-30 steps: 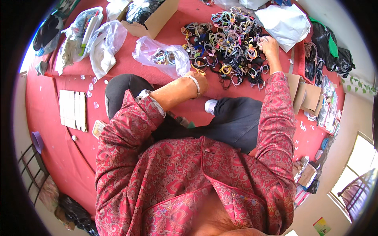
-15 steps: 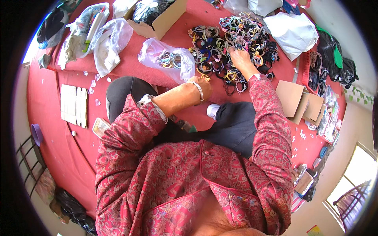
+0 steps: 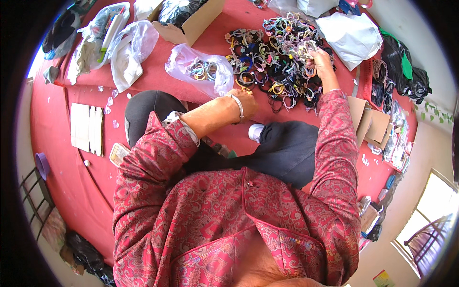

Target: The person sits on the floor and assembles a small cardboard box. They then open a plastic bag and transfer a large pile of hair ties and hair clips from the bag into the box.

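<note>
A large heap of hair ties (image 3: 260, 62), mostly black with many pastel and coloured ones, lies on the red cloth in front of me. My right hand (image 3: 321, 61) is at the heap's right side, fingers closed on a pale hair tie (image 3: 306, 49). Closer to my body, my left hand (image 3: 246, 102) is closed with a yellow hair tie (image 3: 245, 89) sticking out at its fingertips; whatever else lies inside that fist is hidden. Just left of the heap, a clear plastic bag (image 3: 179, 64) lies with several hair ties (image 3: 203, 70) in it.
A cardboard box (image 3: 196, 28) holding a black bag stands at the far left of the heap. White bags (image 3: 351, 40), a red basket (image 3: 368, 79) and brown cardboard boxes (image 3: 377, 126) are on the right. Folded cardboard (image 3: 86, 129) and a brush (image 3: 118, 154) lie at left.
My right hand has moved right across the heap and now has a pale hair tie between its fingers. The left hand stays nearly where it was, still with the yellow hair tie.
</note>
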Tool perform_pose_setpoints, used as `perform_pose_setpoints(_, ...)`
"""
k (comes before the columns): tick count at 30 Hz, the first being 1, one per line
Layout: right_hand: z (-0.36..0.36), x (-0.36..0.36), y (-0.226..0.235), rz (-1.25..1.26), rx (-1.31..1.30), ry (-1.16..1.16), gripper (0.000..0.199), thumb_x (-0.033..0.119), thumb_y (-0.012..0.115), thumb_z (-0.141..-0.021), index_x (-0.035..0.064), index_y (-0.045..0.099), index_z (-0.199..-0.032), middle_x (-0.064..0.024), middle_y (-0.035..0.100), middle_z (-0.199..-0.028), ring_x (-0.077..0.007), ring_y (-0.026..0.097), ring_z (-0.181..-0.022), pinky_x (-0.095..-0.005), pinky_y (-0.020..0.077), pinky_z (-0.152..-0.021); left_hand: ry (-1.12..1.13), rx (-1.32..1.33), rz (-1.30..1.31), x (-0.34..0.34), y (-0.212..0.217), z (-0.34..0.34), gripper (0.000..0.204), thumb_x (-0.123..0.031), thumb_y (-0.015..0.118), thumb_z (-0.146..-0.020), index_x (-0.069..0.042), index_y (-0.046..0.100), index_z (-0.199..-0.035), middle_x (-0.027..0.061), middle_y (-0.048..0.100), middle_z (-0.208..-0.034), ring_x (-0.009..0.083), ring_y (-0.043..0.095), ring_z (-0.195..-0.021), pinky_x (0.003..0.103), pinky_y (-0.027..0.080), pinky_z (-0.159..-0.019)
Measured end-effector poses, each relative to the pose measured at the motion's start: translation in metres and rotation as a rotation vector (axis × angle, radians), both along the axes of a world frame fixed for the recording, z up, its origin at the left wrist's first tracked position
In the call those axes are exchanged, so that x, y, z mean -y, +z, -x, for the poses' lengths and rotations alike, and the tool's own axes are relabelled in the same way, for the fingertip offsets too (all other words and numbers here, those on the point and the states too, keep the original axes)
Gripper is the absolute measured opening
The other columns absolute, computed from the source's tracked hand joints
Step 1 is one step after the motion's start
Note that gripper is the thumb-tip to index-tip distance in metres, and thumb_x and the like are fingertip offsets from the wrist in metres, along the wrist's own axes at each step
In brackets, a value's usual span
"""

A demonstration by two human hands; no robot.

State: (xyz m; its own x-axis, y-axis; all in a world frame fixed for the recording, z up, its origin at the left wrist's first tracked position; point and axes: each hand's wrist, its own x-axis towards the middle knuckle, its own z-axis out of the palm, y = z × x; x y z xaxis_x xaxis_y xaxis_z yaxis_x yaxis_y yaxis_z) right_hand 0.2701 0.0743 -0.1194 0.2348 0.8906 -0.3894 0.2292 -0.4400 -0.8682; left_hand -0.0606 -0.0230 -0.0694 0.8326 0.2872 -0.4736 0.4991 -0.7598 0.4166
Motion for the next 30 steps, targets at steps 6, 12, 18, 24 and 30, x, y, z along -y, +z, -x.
perform_pose_setpoints(6,-0.02,0.016,0.007,0.276,-0.399,-0.01,0.012,0.018,0.054,-0.084,0.0081,0.056,-0.089,-0.0039,0.056,-0.065,-0.0118,0.05,-0.047,-0.0238,0.0412,-0.04,-0.025,-0.006,-0.002,0.002,0.002,0.001,0.021,-0.019,0.05,-0.078,-0.007,0.066,-0.086,0.016,0.064,-0.091,0.0308,0.063,-0.087,0.041,0.05,-0.072)
perform_pose_setpoints(12,-0.035,0.022,-0.022,0.356,0.271,-0.166,0.011,0.018,0.055,-0.08,0.0093,0.061,-0.082,-0.0022,0.056,-0.062,-0.0082,0.045,-0.041,-0.0224,0.0326,-0.035,-0.035,-0.038,0.029,0.0,-0.003,-0.003,0.023,-0.02,0.048,-0.079,-0.007,0.065,-0.088,0.017,0.064,-0.09,0.0313,0.063,-0.085,0.043,0.05,-0.071)
perform_pose_setpoints(18,-0.025,0.02,0.019,0.137,0.209,0.034,0.02,0.018,0.051,-0.083,0.0064,0.063,-0.092,-0.0014,0.06,-0.075,-0.0077,0.052,-0.056,-0.0219,0.0407,-0.048,-0.003,-0.037,-0.029,0.002,0.006,-0.004,0.022,-0.022,0.053,-0.079,-0.006,0.064,-0.088,0.0171,0.064,-0.088,0.0314,0.063,-0.083,0.041,0.05,-0.07)
perform_pose_setpoints(24,0.007,0.001,0.017,0.077,0.204,0.334,0.023,0.002,0.053,-0.07,0.0006,0.062,-0.091,-0.0063,0.063,-0.079,-0.0157,0.06,-0.067,-0.0289,0.0493,-0.056,-0.004,-0.01,-0.04,0.003,0.002,0.001,0.021,-0.022,0.056,-0.078,-0.006,0.063,-0.09,0.0164,0.063,-0.093,0.0303,0.062,-0.087,0.041,0.05,-0.072)
perform_pose_setpoints(30,0.042,0.014,-0.043,-0.169,1.099,0.813,0.024,0.006,0.051,-0.074,0.005,0.059,-0.096,-0.0198,0.062,-0.088,-0.0333,0.062,-0.08,-0.0436,0.0493,-0.07,-0.022,-0.054,-0.002,0.0,0.002,-0.002,0.021,-0.017,0.052,-0.078,-0.004,0.063,-0.091,0.0171,0.063,-0.094,0.0308,0.062,-0.088,0.041,0.05,-0.072)
